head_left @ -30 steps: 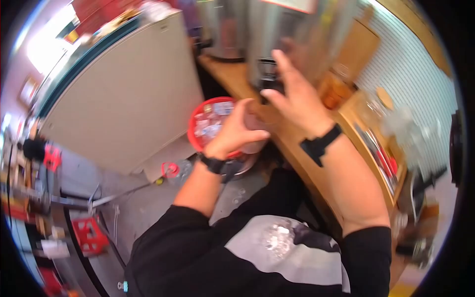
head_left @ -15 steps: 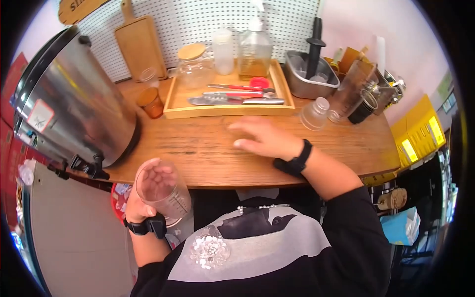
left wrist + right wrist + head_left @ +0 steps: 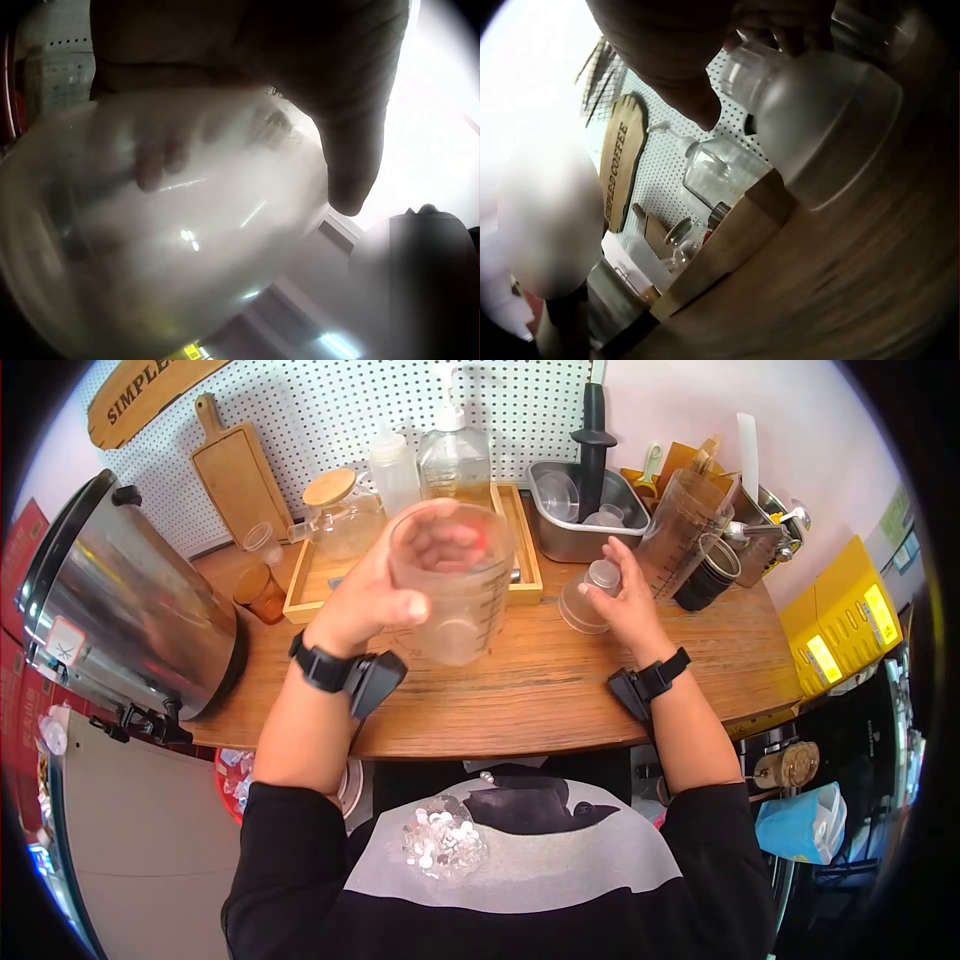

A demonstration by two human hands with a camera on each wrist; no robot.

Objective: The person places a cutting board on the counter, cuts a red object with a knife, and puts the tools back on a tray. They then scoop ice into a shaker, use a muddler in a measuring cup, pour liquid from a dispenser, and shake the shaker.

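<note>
My left hand (image 3: 365,595) grips a clear plastic shaker cup (image 3: 455,615) with dark measuring marks, raised over the table. Its mouth faces the head camera. In the left wrist view the fingers show through the cup wall (image 3: 202,247). A clear domed shaker lid (image 3: 582,610) with a small cap on top stands on the wooden table (image 3: 500,710), right of the cup. Around that cap my right hand (image 3: 635,615) is spread. In the right wrist view a gap shows between its thumb (image 3: 701,109) and the domed lid (image 3: 817,124).
Behind the cup lies a wooden tray (image 3: 525,596) with a glass jug (image 3: 345,520) and a pump bottle (image 3: 455,460). A steel urn (image 3: 150,600) stands left. Back right are a metal bin (image 3: 575,550), another tall clear cup (image 3: 680,530) and a black-and-clear container (image 3: 708,585).
The head view has turned from the urn to the tabletop. My left hand has carried the shaker cup up and right over the table. My right hand has moved right to the domed lid.
</note>
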